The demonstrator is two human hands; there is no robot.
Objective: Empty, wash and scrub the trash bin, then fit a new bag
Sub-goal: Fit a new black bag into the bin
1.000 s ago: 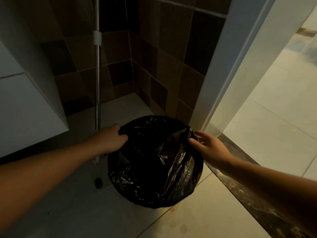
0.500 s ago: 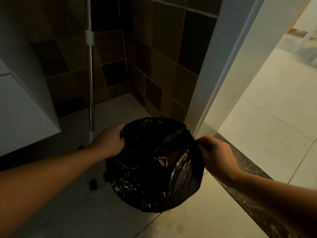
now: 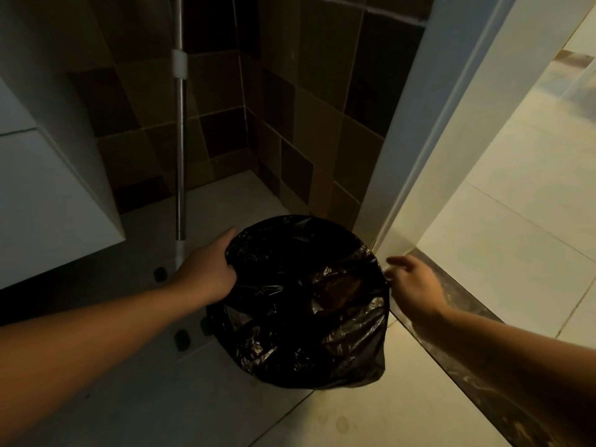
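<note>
Pale floor tiles [image 3: 371, 414] meet brown wall tiles [image 3: 322, 130] in a dim corner beside a white door frame [image 3: 429, 140]. The round bin, wrapped in a crinkled glossy black bag [image 3: 300, 304], stands on the floor by a dark stone threshold [image 3: 458, 304]. The left hand [image 3: 206, 272] grips the bag's left rim; the right hand [image 3: 412, 285] touches the right edge, fingers loosely spread. A metal pole [image 3: 180, 150] stands behind, near a white cabinet [image 3: 48, 188].

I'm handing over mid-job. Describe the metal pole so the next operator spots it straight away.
Start at the brown tiled corner behind the bin's black bag. Left of that corner, the metal pole runs down toward the floor beside the white cabinet. It is the only thin, shiny upright there, with a white collar near its top.
</note>
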